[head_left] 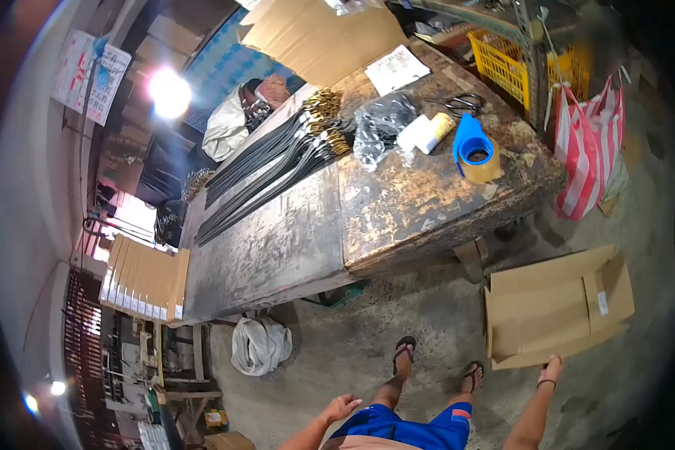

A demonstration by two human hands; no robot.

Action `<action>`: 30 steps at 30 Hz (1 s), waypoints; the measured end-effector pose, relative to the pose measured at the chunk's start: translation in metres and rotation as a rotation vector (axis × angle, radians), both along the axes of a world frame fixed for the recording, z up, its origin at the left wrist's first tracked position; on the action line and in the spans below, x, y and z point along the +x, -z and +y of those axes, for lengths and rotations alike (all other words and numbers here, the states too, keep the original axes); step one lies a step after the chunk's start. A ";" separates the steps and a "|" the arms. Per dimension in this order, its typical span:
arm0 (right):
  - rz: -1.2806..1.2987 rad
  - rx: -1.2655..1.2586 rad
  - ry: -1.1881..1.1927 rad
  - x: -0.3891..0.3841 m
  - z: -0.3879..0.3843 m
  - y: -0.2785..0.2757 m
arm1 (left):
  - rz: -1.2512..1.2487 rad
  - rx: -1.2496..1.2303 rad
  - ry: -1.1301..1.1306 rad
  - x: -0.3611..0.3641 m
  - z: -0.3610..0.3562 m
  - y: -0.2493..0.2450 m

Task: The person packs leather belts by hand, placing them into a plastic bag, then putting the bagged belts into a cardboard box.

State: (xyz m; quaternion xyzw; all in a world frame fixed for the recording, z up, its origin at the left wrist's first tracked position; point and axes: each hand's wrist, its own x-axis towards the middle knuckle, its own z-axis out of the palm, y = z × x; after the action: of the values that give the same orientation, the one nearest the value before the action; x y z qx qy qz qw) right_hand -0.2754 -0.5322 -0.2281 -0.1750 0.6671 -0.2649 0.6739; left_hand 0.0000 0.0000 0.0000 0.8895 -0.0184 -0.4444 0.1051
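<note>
Right hand (pixel 551 370) holding cardboard box (pixel 541 309).
Clamped on its edge; left hand (pixel 342 408) loosely curled in near blue shorts (pixel 399 424).

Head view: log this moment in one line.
right hand: holds cardboard box edge | left hand: nothing visible held | table: paper sheet, brown tape

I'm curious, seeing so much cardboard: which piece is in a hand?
The open box at lower right, its near edge in the right hand. No hand touches the upright cartons or large sheet.

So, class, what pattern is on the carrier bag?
Carrier bag: pink and white stripes, in the head view.
</note>
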 end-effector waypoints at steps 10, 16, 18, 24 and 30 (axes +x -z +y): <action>0.140 -0.231 0.046 -0.035 0.094 -0.203 | -0.050 -0.395 0.181 0.025 -0.034 -0.065; 0.037 -0.358 -0.050 0.040 0.217 -0.342 | 0.021 -0.731 0.062 0.048 -0.042 -0.128; 0.002 -0.384 -0.110 0.064 0.260 -0.364 | 0.098 -0.807 -0.008 0.061 -0.023 -0.160; -0.282 -0.443 -0.366 0.196 0.418 -0.423 | -0.076 -1.084 -0.169 0.115 0.109 -0.205; -0.296 -0.396 -0.853 0.304 0.543 -0.471 | -0.249 -0.848 -0.353 0.176 0.253 -0.258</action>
State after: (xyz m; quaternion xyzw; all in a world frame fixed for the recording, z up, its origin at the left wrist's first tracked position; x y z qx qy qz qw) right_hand 0.0286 0.0107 0.2434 -0.5177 0.3701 -0.1090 0.7637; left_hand 0.1764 0.2531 0.2578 0.8043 -0.0590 -0.2628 0.5297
